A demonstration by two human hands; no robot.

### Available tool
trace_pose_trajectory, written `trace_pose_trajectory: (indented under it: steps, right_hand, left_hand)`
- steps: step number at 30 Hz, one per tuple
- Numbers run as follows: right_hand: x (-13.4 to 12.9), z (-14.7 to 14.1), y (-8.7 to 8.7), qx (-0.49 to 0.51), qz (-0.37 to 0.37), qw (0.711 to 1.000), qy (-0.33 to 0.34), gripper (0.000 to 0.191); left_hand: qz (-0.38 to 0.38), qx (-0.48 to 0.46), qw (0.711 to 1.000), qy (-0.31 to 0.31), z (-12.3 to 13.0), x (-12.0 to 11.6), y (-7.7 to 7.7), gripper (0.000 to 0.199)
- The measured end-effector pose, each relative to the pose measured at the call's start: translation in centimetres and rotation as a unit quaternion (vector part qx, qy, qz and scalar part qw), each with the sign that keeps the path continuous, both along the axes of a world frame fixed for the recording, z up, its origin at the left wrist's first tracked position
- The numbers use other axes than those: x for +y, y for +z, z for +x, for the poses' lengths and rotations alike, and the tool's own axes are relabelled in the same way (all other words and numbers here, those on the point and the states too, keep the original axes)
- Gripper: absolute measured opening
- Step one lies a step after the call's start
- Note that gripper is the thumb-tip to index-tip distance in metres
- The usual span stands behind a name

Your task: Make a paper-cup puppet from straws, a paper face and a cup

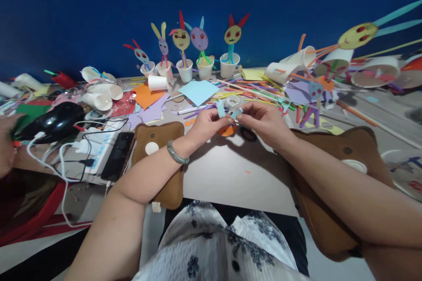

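Observation:
My left hand (211, 124) pinches an orange paper disc (227, 130) with a light blue paper strip (220, 109) standing up at its top. Close on its right, my right hand (259, 119) has thumb and finger closed on a second small light blue piece (236, 113) at the disc's upper edge. The disc is partly covered by my fingers, and its front is not clearly seen. A roll of clear tape (233, 102) lies just beyond my hands. Dark scissor handles (248, 134) rest beneath my right hand.
Paper-cup figures with eared faces (199, 38) line the blue wall. Coloured sticks (257, 90), light blue sheets (198, 91) and tipped cups (103, 91) cover the table's back. Brown pads (168, 140) lie under my forearms. At left are a power strip (99, 153), a phone (118, 156) and another person's hand (7, 140).

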State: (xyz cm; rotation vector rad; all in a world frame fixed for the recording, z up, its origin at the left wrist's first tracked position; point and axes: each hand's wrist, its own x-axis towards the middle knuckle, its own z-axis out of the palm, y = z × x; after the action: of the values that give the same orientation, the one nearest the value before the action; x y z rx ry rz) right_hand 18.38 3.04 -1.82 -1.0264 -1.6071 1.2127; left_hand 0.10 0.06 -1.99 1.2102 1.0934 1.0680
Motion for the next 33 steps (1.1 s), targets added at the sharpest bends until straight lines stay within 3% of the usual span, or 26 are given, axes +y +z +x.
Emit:
trace_pose_trajectory:
  steps: [7,14,33]
  right_hand:
    - [-0.12,-0.03,0.45,-0.024,0.049,0.997,-0.051,0.018]
    - [-0.43,-0.23,0.85,-0.047,0.097,0.991,-0.075,0.019]
    - [-0.39,-0.3,0.54,-0.047,0.089,0.992,-0.079,0.01]
  left_hand:
    - [-0.016,0.033,0.999,0.026,0.26,-0.23,0.38,0.011]
    - [-0.004,0.042,0.999,0.02,0.25,-0.23,0.03,0.013]
    - [0.0,0.036,0.999,0.015,0.26,-0.21,0.03,0.012]
